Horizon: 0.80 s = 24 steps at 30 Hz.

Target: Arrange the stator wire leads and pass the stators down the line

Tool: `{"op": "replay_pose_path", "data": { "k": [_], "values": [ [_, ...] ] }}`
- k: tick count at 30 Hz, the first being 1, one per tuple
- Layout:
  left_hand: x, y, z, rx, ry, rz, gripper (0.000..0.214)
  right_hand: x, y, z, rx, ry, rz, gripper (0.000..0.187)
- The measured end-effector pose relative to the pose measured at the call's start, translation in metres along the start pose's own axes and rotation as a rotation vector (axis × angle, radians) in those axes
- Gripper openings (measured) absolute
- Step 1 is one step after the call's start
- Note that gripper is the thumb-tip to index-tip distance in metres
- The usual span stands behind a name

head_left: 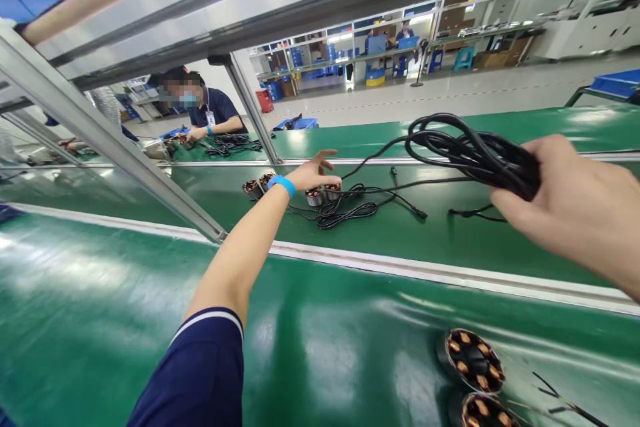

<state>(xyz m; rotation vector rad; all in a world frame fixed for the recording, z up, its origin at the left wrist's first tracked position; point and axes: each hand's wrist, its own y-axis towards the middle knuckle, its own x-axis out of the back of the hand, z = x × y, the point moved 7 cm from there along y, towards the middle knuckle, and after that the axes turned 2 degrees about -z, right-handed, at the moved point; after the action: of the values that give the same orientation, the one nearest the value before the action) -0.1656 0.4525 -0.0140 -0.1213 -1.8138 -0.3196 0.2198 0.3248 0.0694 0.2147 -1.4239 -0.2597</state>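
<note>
My right hand [575,207] is closed round a coiled bundle of black cable [470,150], held above the green conveyor belt [450,247]; loose ends trail down to the belt. My left arm stretches far forward, and my left hand [313,173], with a blue wristband, hovers with fingers spread over small motor stators [323,193] joined to a black wire tangle [347,210]. Two more stators [257,185] lie just left of that hand. It holds nothing.
Two larger copper-wound stators [473,360] lie on the near green table at lower right. A slanted metal frame post [120,147] crosses on the left. A co-worker in dark blue [213,113] handles cables at the far side. Blue bins and shelves stand in the background.
</note>
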Motion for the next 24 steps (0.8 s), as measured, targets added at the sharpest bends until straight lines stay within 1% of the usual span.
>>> {"op": "replay_pose_path", "data": {
  "k": [2,4,6,8,9,10,13,14,16,19,22,24],
  "values": [
    [-0.003,0.001,0.017,0.038,0.068,0.016,0.053,-0.003,-0.008,-0.014,-0.003,-0.11,0.075,0.049],
    [-0.01,0.007,0.03,0.074,0.164,0.036,0.04,-0.01,-0.02,-0.021,0.044,-0.177,0.135,0.047],
    [-0.023,0.017,0.034,0.065,0.25,0.082,0.037,-0.019,-0.033,-0.024,0.101,-0.186,0.15,0.048],
    [-0.04,0.03,0.026,0.013,0.313,0.144,0.038,-0.027,-0.047,-0.026,0.16,-0.164,0.119,0.047],
    [-0.049,0.037,0.02,-0.017,0.339,0.175,0.037,-0.028,-0.053,-0.027,0.203,-0.153,0.075,0.044],
    [-0.057,0.043,0.013,-0.045,0.364,0.205,0.035,-0.028,-0.059,-0.027,0.266,-0.15,0.0,0.041],
    [-0.074,0.055,0.0,-0.088,0.439,0.274,0.034,-0.02,-0.079,-0.025,0.522,-0.187,-0.302,0.031],
    [-0.076,0.057,-0.003,-0.097,0.463,0.286,0.035,-0.019,-0.085,-0.026,0.586,-0.211,-0.372,0.03],
    [-0.077,0.057,-0.007,-0.124,0.506,0.29,0.034,-0.019,-0.091,-0.03,0.652,-0.26,-0.425,0.03],
    [-0.066,0.05,-0.014,-0.171,0.562,0.271,0.03,-0.014,-0.094,-0.036,0.647,-0.312,-0.451,0.032],
    [-0.043,0.035,-0.025,-0.183,0.613,0.226,0.024,0.004,-0.105,-0.039,0.604,-0.346,-0.467,0.034],
    [-0.02,0.02,-0.039,-0.187,0.638,0.161,0.021,0.021,-0.118,-0.052,0.501,-0.348,-0.42,0.041]
  ]
}}
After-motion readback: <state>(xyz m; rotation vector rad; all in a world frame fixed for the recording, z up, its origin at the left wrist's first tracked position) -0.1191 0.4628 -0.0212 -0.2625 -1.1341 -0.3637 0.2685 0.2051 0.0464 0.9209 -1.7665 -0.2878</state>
